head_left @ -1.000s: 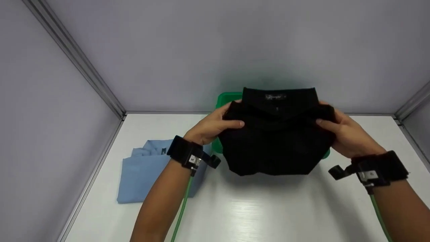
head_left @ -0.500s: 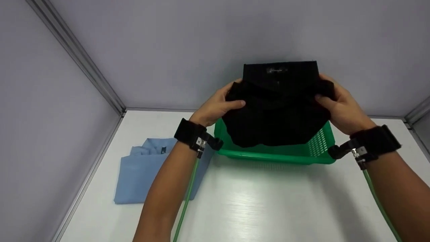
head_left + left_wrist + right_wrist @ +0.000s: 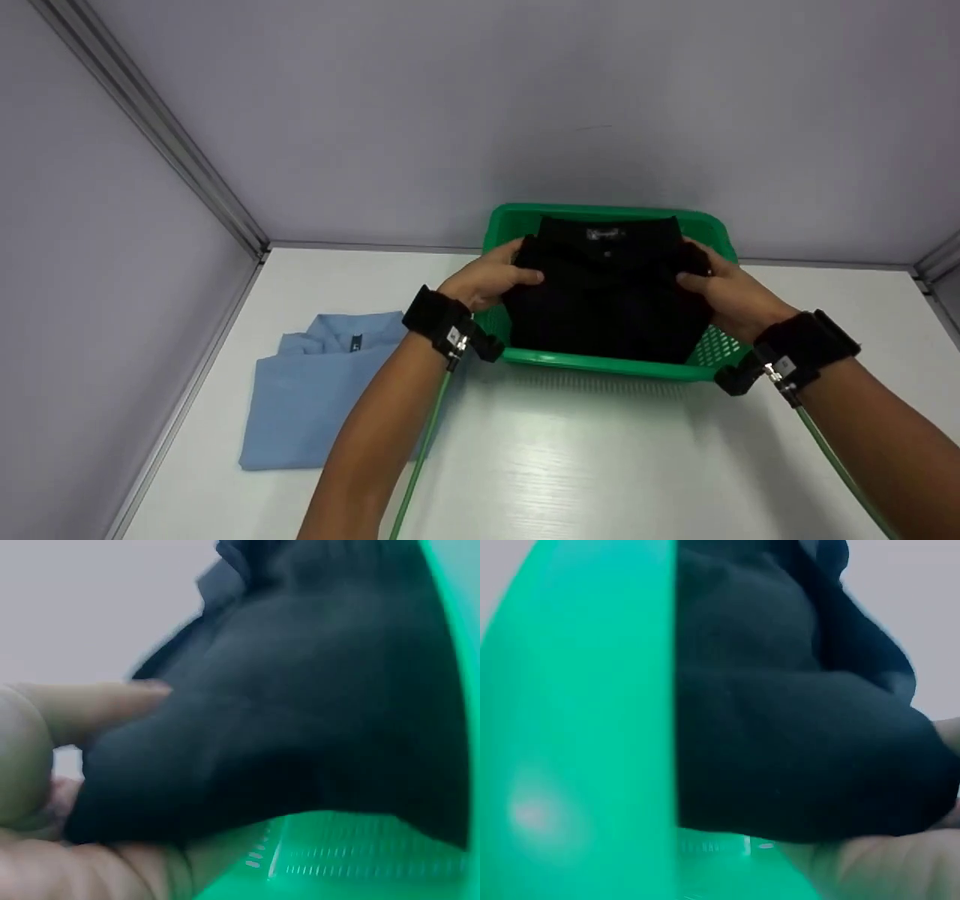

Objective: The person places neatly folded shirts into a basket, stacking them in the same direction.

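A folded black garment (image 3: 607, 307) with a label at its collar lies within the rim of a green plastic basket (image 3: 600, 363). My left hand (image 3: 491, 279) grips its left side, thumb on top and fingers underneath. On the opposite side my right hand (image 3: 731, 292) holds the cloth the same way. In the left wrist view the black garment (image 3: 285, 697) sags between the hand and the basket wall, with perforated green plastic below it. The right wrist view shows the garment (image 3: 802, 750) behind the basket's front wall (image 3: 577, 727); the fingers run beneath the fabric.
A folded light-blue shirt (image 3: 315, 405) lies on the white table (image 3: 540, 465) left of the basket, partly behind the left forearm. Grey wall panels (image 3: 450, 112) rise behind and at the left. Green cables (image 3: 420, 465) trail from both wrist cameras.
Both hands first moved the garment forward over the basket, then lowered it inside the rim. The basket, mostly covered before, now shows around it. The blue shirt stays in place.
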Action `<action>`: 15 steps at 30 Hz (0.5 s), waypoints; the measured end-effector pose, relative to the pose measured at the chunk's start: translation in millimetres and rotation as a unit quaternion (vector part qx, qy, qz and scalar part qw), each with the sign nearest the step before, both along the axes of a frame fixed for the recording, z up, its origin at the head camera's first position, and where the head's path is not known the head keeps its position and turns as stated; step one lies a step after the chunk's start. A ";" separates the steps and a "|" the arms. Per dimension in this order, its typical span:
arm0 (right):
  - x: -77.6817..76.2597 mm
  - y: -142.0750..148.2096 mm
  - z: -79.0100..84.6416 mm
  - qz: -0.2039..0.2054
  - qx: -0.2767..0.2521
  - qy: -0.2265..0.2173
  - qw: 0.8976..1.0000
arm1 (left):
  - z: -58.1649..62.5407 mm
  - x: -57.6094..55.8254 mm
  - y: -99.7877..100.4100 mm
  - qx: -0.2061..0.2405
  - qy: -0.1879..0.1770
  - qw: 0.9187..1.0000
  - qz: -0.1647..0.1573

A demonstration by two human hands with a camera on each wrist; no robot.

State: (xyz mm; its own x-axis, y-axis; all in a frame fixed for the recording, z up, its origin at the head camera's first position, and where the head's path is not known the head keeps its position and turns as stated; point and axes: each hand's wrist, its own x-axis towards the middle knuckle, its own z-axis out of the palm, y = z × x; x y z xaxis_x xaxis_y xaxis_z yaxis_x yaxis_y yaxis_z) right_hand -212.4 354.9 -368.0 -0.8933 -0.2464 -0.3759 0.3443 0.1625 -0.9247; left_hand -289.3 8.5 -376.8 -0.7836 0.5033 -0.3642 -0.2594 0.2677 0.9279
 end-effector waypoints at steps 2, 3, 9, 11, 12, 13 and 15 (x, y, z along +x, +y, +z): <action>0.4 -1.1 -2.3 0.008 0.013 -0.025 1.000 | 2.3 3.3 -1.9 -0.048 0.007 0.999 0.002; 0.7 -1.0 -2.4 0.012 0.020 -0.036 0.999 | 4.1 5.0 -2.4 -0.065 0.010 0.998 0.004; 9.3 -0.6 7.7 0.024 0.066 -0.077 0.995 | 16.1 19.0 -4.9 -0.059 -0.001 0.998 0.017; 14.7 -3.4 13.6 0.025 0.089 -0.071 0.993 | 21.4 24.4 -8.2 -0.050 0.000 0.998 0.026; 17.6 -5.4 17.0 0.026 0.104 -0.066 0.992 | 24.3 27.4 -9.9 -0.046 0.005 0.998 0.030; 20.6 -8.0 20.2 0.026 0.114 -0.057 0.991 | 27.3 30.9 -11.6 -0.042 0.011 0.998 0.035; 26.6 -14.5 25.4 0.027 0.137 -0.029 0.990 | 31.6 38.9 -14.1 -0.034 0.032 0.998 0.033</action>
State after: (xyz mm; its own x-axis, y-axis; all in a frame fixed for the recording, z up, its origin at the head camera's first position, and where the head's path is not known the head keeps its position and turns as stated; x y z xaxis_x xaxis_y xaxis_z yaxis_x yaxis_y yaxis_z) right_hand -185.8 340.4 -342.7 -0.8562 -0.1759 -0.4858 0.3795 0.4239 -0.8223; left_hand -250.4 -5.6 -345.2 -0.8367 0.4258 -0.3444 -0.2194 0.3156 0.9232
